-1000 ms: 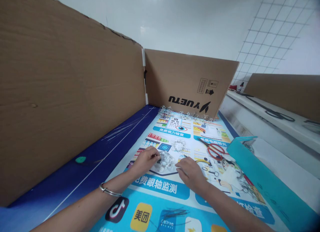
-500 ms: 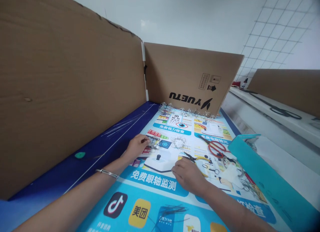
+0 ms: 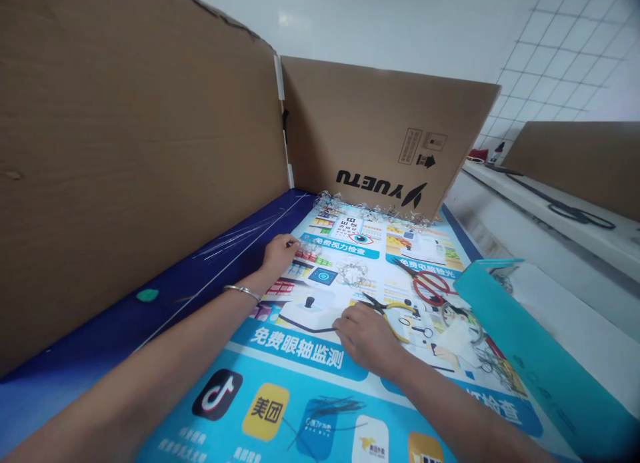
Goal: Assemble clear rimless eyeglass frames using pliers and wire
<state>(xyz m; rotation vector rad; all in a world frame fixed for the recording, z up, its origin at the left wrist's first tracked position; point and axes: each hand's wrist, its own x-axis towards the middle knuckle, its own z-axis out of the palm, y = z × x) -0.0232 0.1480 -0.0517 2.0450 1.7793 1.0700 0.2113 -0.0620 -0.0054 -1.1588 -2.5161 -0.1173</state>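
My left hand is out over the far left of the printed sheet, its thumb and fingers closed on a small piece of wirework with glassy bits. Closer in, my right hand rests low over the sheet with curled fingers; what they grip, if anything, is hidden. Just beyond it lie yellow-handled pliers. A ring-shaped bundle of wirework sits between the two hands. Red-handled scissors lie farther right. More wirework pieces form a row along the far edge.
Cardboard panels stand upright at the left and at the back. A teal folder leans along the right side, near a roll of tape and loose wires. Dark wire strands lie in front. A green blob is at left.
My left hand has moved farther away and slightly right, carrying the wirework piece toward the back row. The right hand stays nearly in place. The whole view has shifted a little.
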